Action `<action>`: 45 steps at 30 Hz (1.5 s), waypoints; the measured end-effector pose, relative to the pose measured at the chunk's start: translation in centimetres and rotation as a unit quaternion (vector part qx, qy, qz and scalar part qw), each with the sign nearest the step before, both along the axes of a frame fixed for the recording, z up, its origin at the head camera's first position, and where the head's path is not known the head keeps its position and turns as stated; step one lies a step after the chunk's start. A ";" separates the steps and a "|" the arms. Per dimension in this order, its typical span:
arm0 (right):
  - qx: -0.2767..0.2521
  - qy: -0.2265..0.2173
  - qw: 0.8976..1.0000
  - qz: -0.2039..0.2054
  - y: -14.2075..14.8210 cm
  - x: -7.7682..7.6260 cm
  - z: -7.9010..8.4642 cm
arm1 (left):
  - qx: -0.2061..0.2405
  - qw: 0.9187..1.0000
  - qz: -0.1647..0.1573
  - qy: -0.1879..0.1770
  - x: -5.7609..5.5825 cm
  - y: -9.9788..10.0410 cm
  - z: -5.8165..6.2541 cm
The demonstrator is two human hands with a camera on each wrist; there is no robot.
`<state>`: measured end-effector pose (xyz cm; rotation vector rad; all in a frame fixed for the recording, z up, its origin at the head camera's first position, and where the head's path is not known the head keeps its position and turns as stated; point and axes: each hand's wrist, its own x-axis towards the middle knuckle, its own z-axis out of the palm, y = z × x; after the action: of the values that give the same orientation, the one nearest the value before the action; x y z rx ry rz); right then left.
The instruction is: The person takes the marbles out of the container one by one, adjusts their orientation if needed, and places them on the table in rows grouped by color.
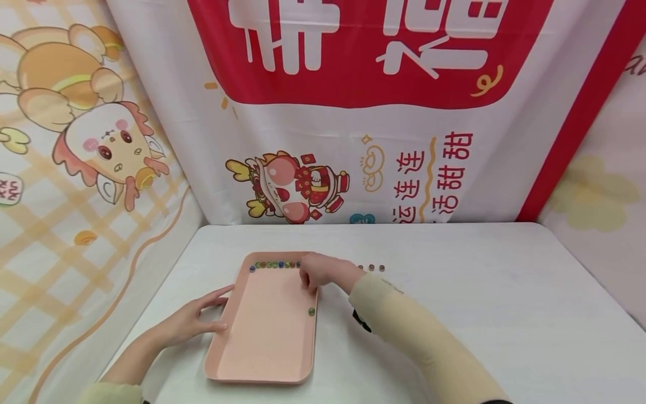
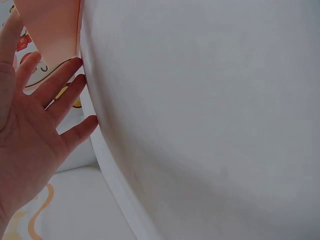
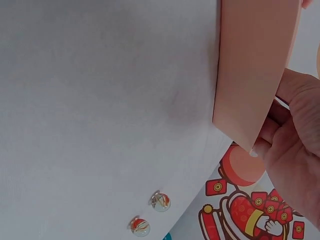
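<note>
A pink rectangular tray lies on the white table. Along its far inner edge runs a row of several glass marbles of mixed colours. One greenish marble sits apart at the right wall. My right hand reaches over the far right corner, fingers bent down inside the tray. In the right wrist view the tray wall hides its fingertips, and I cannot tell whether they pinch a marble. With fingers spread, my left hand touches the tray's left rim with thumb and fingertips.
Beyond my right wrist, a few loose marbles rest on the table; two clear ones with red-orange swirls show in the right wrist view. A printed cloth hangs behind the table, with patterned cloth at the left.
</note>
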<state>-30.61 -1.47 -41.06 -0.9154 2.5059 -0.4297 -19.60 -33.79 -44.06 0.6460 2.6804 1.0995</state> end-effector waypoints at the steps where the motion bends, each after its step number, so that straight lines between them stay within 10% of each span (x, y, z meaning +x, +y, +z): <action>1: 0.001 0.001 1.000 0.001 0.0 0.0 0.0 | 0.001 1.000 0.000 0.000 0.0 0.0 0.0; 45: -0.158 0.043 0.986 -0.034 9.8 0.9 5.1 | 0.004 1.000 -0.006 -0.011 -0.3 0.1 0.0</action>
<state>-29.71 8.29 -36.00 -0.9839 2.5986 -0.8463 -19.85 -33.66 -44.01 0.6477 2.6509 1.1087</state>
